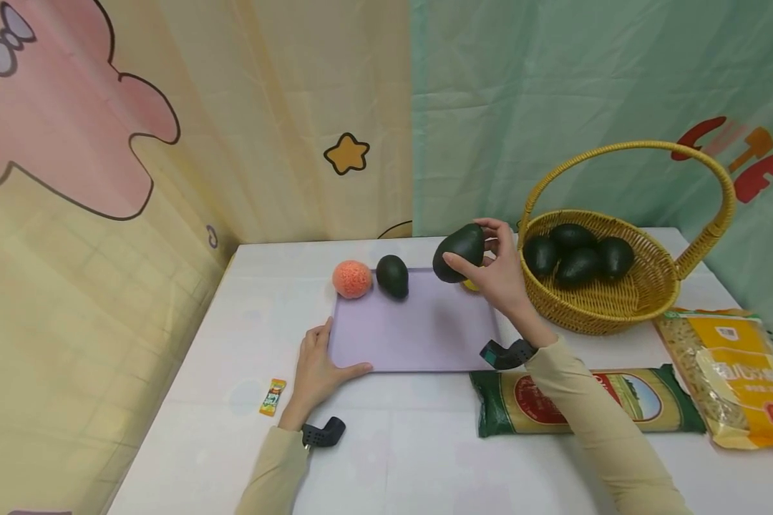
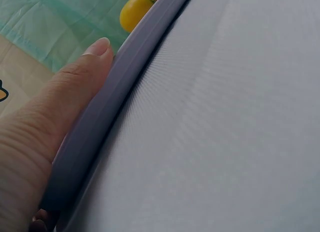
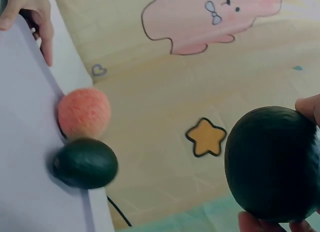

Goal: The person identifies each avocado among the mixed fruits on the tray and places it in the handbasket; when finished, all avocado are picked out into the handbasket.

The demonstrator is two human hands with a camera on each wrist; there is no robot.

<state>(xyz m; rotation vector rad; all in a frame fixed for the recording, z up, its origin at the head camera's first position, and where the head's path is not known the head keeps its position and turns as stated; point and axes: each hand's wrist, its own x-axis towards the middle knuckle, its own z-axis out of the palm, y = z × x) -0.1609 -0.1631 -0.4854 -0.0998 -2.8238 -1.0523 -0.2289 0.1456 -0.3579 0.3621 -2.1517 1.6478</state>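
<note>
My right hand (image 1: 499, 275) holds a dark green avocado (image 1: 459, 253) above the right rear part of a lilac tray (image 1: 412, 336). Thumb and fingers grip its sides, and it fills the lower right of the right wrist view. A second avocado (image 1: 392, 277) lies at the tray's back edge, beside a fuzzy coral-coloured round item (image 1: 352, 279), perhaps a peach. At the tray's front left corner rests my left hand (image 1: 318, 368), its straight thumb along the front rim and its fingers at the left side. A yellow round fruit (image 2: 136, 14) is partly hidden behind the right hand.
A wicker basket (image 1: 644, 297) with a tall handle stands at the right, with several avocados (image 1: 578, 267) inside. In front lie a green-ended pasta pack (image 1: 638, 400) and an orange-and-clear food bag (image 1: 737, 379). A small wrapped snack (image 1: 273, 397) lies left; curtains hang behind.
</note>
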